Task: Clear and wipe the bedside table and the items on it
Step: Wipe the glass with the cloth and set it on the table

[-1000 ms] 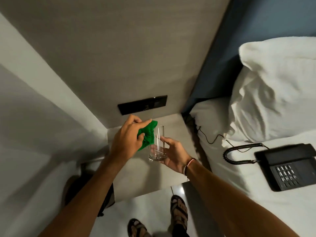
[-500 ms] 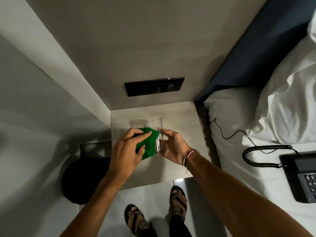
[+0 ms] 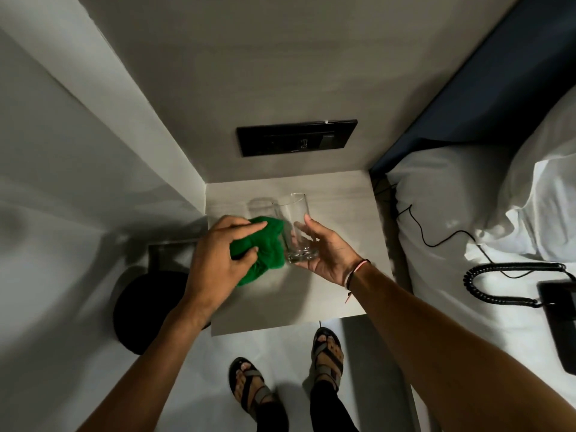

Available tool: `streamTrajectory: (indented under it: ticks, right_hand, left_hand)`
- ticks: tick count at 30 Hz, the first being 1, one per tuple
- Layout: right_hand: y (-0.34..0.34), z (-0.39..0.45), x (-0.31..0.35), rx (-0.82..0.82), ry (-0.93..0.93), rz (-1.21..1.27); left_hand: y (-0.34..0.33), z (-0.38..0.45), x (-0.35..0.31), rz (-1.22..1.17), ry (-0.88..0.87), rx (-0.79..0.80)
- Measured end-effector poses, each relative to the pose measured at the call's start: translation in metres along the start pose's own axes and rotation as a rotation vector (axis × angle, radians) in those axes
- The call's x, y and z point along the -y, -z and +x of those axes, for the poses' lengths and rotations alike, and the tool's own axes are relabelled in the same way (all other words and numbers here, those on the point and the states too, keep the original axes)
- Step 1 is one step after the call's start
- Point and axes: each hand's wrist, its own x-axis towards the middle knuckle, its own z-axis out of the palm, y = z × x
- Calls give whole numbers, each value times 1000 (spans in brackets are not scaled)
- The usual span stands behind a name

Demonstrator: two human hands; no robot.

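Glass (image 3: 295,229), gripped by right hand (image 3: 327,254) mid-table, touches cloth (image 3: 261,247) bunched in left hand (image 3: 215,260).

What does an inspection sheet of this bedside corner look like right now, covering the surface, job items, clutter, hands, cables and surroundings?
Surface: bedside table, pale top, bare where visible.
Job's things: clear glass, upright, appears empty; green cloth against its side.
Clutter: nothing seen on the table.
Hands: left hand grips the cloth; right hand holds the glass.
Cables: thin black cable and coiled phone cord on the bed.
Surroundings: black wall panel, black telephone on the white bed, round black bin left of the table.
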Motion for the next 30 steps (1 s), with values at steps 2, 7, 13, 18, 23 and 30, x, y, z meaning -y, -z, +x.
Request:
streamTrajectory:
  ticks: [2,7,13,18,23,30]
  right_hand:
    - [2,0,-3,14,-24,-51]
    - [0,-2,-9,45,-68,-70]
    - [5,-2,-9,72,-84,-29]
    - [6,0,-12,25,-44,-61]
    - [6,0,-11,13,13,-116]
    - [9,3,-11,-30,17,-81]
  left_hand:
    - [0,11,-2,12,-9,-21]
    - [-8,29,-11,130,-20,-41]
    - [-15,20,-8,173,-1,39]
    - [-20,-2,-7,221,-28,110]
    - [-22,-20,0,196,-23,201]
    - [-7,-20,13,92,-2,165]
